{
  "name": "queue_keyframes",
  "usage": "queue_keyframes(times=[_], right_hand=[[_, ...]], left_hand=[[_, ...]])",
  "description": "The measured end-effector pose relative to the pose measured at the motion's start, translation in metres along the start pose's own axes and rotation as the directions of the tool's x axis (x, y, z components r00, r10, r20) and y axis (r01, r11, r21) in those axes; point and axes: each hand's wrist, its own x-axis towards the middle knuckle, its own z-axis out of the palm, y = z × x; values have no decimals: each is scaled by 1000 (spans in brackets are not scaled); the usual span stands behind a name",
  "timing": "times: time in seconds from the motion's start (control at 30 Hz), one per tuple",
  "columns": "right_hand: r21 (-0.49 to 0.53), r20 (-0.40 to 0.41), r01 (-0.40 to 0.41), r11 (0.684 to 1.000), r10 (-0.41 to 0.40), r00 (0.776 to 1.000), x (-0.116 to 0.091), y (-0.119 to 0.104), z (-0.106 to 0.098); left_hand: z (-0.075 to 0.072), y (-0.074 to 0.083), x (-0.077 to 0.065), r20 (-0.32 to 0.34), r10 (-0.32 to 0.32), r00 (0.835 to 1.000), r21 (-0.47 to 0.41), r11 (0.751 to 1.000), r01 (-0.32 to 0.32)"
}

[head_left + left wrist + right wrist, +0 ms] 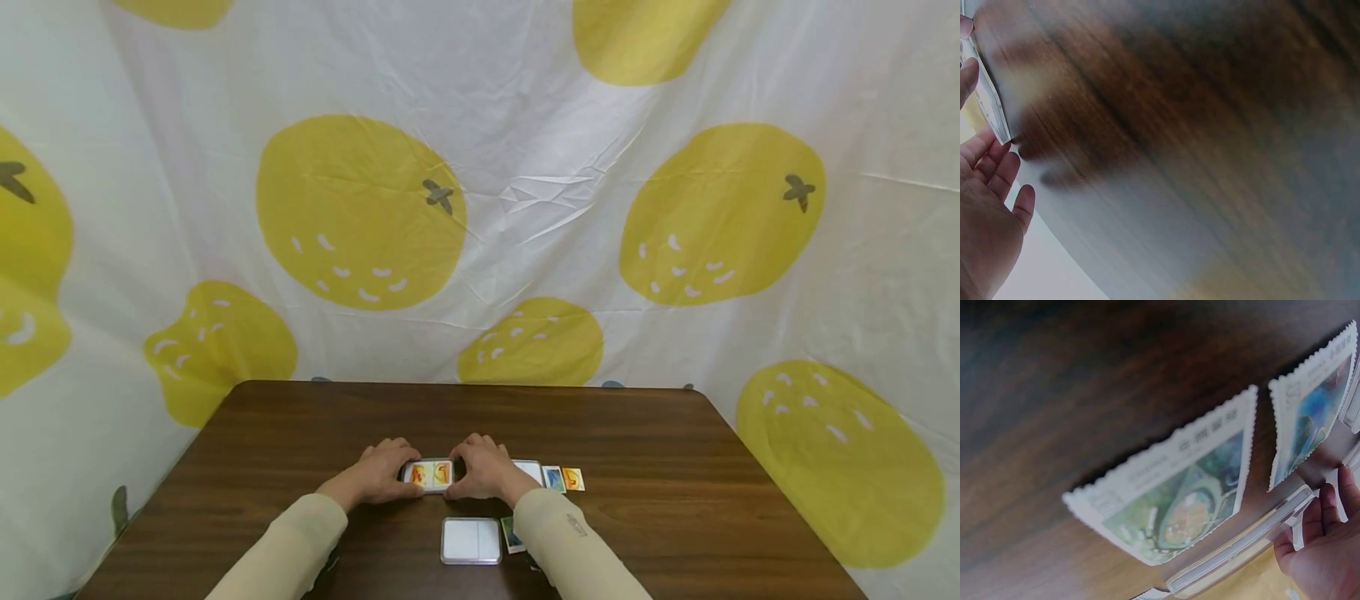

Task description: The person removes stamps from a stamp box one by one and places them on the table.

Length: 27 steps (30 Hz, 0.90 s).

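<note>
A small clear case [429,475] holds two orange stamps side by side under its cover. My left hand [378,473] grips its left end, fingers at the far edge and thumb at the near edge. In the left wrist view the left hand [988,212] has its fingertips at the edge of the case [991,100]. The right hand [483,468] holds the right end of the same case, thumb near and fingers far. In the right wrist view the right hand [1325,550] shows with bent fingers beyond a blue stamp [1316,415].
Nearer me lies a second clear case [470,542] with a white inside, beside a green stamp [513,533] partly under my right sleeve. Another case [528,469] is half hidden behind the right wrist. To its right lie a blue stamp [554,478] and an orange stamp [573,478].
</note>
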Motion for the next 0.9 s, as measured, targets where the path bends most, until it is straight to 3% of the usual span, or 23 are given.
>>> queue_keyframes(times=[0.9], right_hand=[[12,8,4,1000,-4,1000,-1,2,-1]], left_hand=[[-1,-2,0,-15,-11,1000,-25,1000,11]])
